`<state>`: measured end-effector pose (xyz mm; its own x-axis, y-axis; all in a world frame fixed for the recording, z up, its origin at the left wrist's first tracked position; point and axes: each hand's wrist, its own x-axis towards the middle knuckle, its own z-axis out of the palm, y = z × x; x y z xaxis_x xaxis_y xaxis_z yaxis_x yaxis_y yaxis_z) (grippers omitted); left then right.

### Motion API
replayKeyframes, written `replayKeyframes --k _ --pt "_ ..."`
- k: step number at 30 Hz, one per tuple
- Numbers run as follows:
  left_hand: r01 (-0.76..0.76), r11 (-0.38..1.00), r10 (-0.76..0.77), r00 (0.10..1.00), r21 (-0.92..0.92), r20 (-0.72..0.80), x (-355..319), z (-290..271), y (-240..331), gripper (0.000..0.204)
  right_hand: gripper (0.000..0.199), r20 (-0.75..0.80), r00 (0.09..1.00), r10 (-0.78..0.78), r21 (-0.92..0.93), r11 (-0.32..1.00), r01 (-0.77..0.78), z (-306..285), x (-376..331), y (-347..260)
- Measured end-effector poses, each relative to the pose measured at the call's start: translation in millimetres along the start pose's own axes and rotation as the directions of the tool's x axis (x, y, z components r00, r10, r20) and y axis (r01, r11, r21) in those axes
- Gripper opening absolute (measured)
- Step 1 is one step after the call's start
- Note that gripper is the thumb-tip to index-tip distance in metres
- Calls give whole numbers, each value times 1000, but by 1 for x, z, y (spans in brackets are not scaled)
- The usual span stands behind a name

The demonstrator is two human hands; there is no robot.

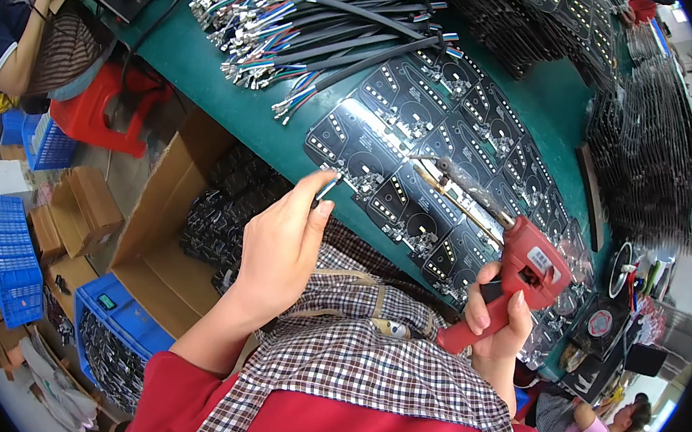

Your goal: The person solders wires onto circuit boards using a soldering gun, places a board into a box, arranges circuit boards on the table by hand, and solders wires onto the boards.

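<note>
In my right hand is a red soldering gun, gripped by its handle. Its long metal tip and thin feed tube reach left over a black circuit board panel lying on the green bench. My left hand is near the panel's left edge. Thumb and forefinger pinch a short, thin dark piece, too small to tell its kind. Past the panel lies a big pile of black cables with coloured wires and white connector ends.
Tall stacks of black boards stand at the right and far side. An open cardboard box of dark parts and a blue crate stand left, below bench level. A red stool and another person are at the far left.
</note>
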<state>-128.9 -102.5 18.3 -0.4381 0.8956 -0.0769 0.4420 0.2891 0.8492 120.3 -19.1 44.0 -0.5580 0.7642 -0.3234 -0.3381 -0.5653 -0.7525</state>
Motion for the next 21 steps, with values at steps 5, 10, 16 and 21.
replayKeyframes --k 5,10,16,21 --pt "-96 993 104 986 68 -131 -1 8 -1 14 65 -72 988 -135 -362 927 101 16 2 1" --pt "-273 915 361 883 297 -300 -4 23 -11 25 72 -69 997 -32 -408 913 1 9 -2 11" --pt "-265 892 376 885 366 -274 -1 26 -19 35 64 -4 991 136 -434 892 -124 6 -1 11" --pt "-220 902 318 921 372 -226 -5 31 -21 39 63 2 970 245 -429 876 -220 4 -5 14"
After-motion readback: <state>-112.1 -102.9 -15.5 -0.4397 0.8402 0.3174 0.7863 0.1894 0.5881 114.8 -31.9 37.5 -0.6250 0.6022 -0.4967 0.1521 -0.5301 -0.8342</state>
